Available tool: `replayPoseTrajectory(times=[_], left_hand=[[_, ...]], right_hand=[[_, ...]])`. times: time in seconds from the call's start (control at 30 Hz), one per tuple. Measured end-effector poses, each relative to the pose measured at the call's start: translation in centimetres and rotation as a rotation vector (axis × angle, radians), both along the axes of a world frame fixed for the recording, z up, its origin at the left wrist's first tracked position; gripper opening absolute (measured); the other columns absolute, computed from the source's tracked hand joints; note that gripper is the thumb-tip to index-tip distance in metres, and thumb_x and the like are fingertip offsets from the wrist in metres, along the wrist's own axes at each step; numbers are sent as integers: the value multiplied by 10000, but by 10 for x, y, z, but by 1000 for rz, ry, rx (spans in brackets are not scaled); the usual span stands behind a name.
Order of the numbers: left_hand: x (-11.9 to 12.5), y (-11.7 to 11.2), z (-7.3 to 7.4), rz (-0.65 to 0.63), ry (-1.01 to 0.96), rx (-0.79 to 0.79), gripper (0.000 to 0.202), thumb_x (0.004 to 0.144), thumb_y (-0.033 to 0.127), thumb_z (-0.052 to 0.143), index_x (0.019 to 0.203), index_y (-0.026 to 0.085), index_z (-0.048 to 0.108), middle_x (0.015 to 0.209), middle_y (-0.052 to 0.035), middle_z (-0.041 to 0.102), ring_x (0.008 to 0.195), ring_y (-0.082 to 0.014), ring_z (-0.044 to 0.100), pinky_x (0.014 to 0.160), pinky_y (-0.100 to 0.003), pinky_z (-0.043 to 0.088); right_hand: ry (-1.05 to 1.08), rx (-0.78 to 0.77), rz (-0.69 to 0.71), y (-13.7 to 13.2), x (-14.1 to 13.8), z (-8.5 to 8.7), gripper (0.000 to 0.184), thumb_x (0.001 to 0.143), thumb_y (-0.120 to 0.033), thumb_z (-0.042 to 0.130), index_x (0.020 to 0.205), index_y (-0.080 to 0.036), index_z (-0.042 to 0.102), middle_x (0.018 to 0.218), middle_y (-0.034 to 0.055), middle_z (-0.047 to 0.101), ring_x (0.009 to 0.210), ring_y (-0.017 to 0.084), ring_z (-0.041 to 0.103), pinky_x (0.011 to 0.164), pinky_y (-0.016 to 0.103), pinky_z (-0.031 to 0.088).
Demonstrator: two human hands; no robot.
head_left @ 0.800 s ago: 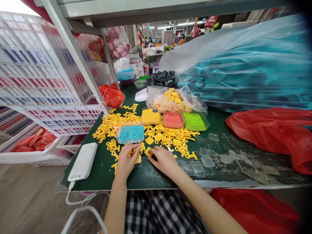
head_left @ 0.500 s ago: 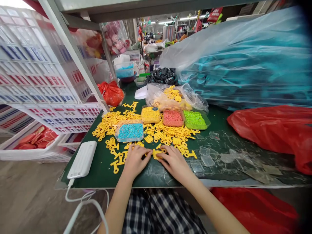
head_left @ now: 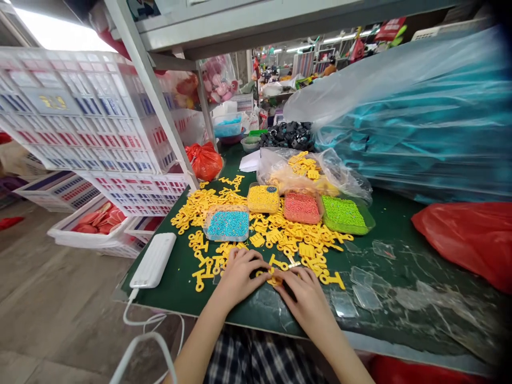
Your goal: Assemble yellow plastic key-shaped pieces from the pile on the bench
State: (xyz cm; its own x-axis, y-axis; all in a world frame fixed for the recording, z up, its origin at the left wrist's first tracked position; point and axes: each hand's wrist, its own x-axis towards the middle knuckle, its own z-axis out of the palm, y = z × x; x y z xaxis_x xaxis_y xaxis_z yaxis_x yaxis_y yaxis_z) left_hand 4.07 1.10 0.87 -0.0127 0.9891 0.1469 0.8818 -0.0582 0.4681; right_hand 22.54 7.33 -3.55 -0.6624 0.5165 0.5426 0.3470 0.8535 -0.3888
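Near the front edge of the green table, my left hand point(head_left: 245, 274) and my right hand point(head_left: 302, 290) meet at their fingertips. Between them they pinch a small yellow plastic piece point(head_left: 274, 278), mostly covered by the fingers. Loose yellow plastic pieces point(head_left: 204, 205), some T-shaped with a ring end, lie spread around and beyond both hands. Behind the hands stand clear trays of tiny beads: a blue tray point(head_left: 228, 224), a yellow tray point(head_left: 263, 198), a red tray point(head_left: 302, 207) and a green tray point(head_left: 344, 213).
A white power bank point(head_left: 153, 261) with a cable lies at the table's left. Clear plastic scraps point(head_left: 366, 296) lie to the right, near a red bag point(head_left: 464, 234) and a large bag of teal material point(head_left: 416, 122). A shelf post point(head_left: 154, 96) and stacked crates point(head_left: 80, 117) rise at left.
The camera view has turned left, so the table appears shifted right and lower. Both hands stay together at the yellow piece, which the fingers now cover more.
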Motion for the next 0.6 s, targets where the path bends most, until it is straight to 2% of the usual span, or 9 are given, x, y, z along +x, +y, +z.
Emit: replayPoseTrajectory(times=[0.07,0.2,0.37,0.5,0.6], left_hand=[[0,1,2,-24,-16,-11,165,883,317,660,1035,272,706,1083,8,680,1018,-184,548,946,-368,325],[-3,0,6,-140,-26,-27,132,911,246,625,955,297,738,1043,39,691,1007,-161,558,919,-329,362],[3,4,4,-192,-12,16,137,889,228,647,957,303,740,1056,46,706,1003,-166,578,888,-305,407],[-5,12,10,-177,31,45,112,877,283,664,961,294,738,1067,25,707,1024,-182,588,894,-313,424],[-36,20,25,-57,72,87,182,944,311,558,993,252,724,1053,-22,717,1019,-210,606,919,-366,419]], right_hand=[[23,-13,-12,0,-1,0,195,978,-260,446,1070,-229,615,899,50,688,861,209,585,772,345,468],[56,10,-42,0,-2,-2,222,987,-318,423,1076,-226,604,1007,73,673,951,240,574,836,394,460],[82,-11,-34,2,-1,-8,205,985,-334,433,1035,-223,597,943,55,684,897,233,572,813,382,462],[97,-12,-42,2,-1,-9,222,979,-336,433,1063,-229,608,955,69,691,896,238,578,795,377,471],[84,-17,-36,0,-2,-8,239,981,-334,425,1091,-227,608,967,77,686,905,237,582,793,371,473]])
